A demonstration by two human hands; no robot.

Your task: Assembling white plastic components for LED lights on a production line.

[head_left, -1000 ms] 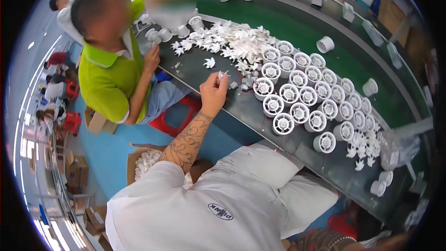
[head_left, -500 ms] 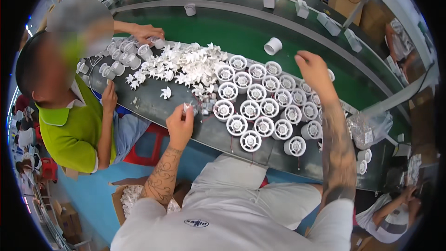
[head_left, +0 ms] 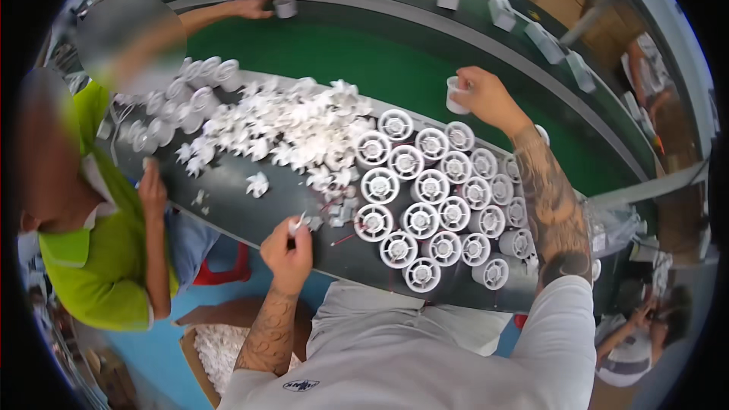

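My right hand [head_left: 486, 99] is closed on a white plastic cup [head_left: 455, 96] at the green belt, thumb and fingers around its side. Closer to me, my left hand [head_left: 288, 252] pinches a small white piece [head_left: 301, 222]; most of it is hidden by the fingers, so its kind is unclear. Small grey motors [head_left: 339, 212] with red wires lie just beyond that hand. White round housings with spoked faces [head_left: 421, 220] stand in rows on the dark table, between my two arms. Left of them spreads a heap of white fan impellers [head_left: 304, 121].
A green conveyor belt [head_left: 342, 53] runs past the table. White boxes [head_left: 502, 12] stand on the far line. At left, a co-worker in a green shirt [head_left: 106, 258] reaches to a cup [head_left: 285, 7]. A carton of white parts [head_left: 220, 353] sits below.
My right hand has moved left along the belt and closed on the cup. My left hand keeps its pinch. The co-worker's hand has moved from the near cups to one farther across the belt.
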